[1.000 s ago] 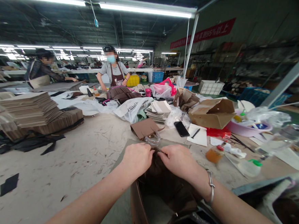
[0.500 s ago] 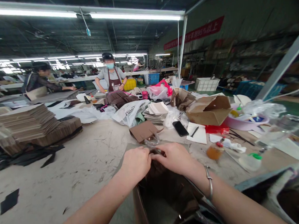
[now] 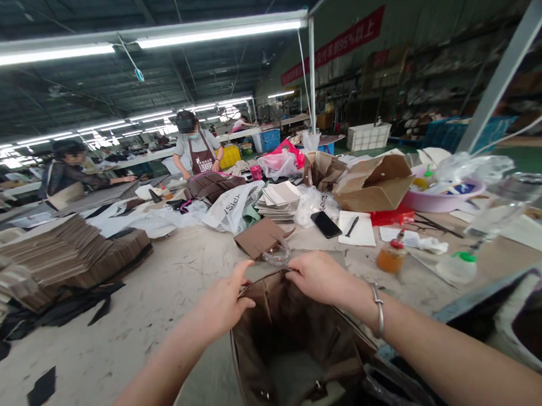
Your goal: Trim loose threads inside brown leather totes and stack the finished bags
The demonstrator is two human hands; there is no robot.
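Note:
A brown handbag (image 3: 303, 330) stands in front of me with its mouth facing up, so its dark lining and bottom show. My right hand (image 3: 317, 277) pinches the far rim, thumb toward the inside. At the far left corner of the rim is my left hand (image 3: 224, 299), thumb and fingers spread apart around the edge; whether it touches the bag is hard to tell. Just beyond the hands lies a flat brown bag piece (image 3: 261, 237) with a clear plastic-wrapped handle (image 3: 279, 252).
Stacked brown panels (image 3: 56, 255) and black scraps (image 3: 56, 314) lie at left. To the right are a phone (image 3: 326, 224), a pen on white paper (image 3: 359, 237), an orange glue bottle (image 3: 390, 256) and a crate (image 3: 539, 320). Two co-workers work across the table.
My hands were together at the far rim; the left has moved left and its fingers have opened. The bag's mouth now gapes wider. The view has tilted slightly.

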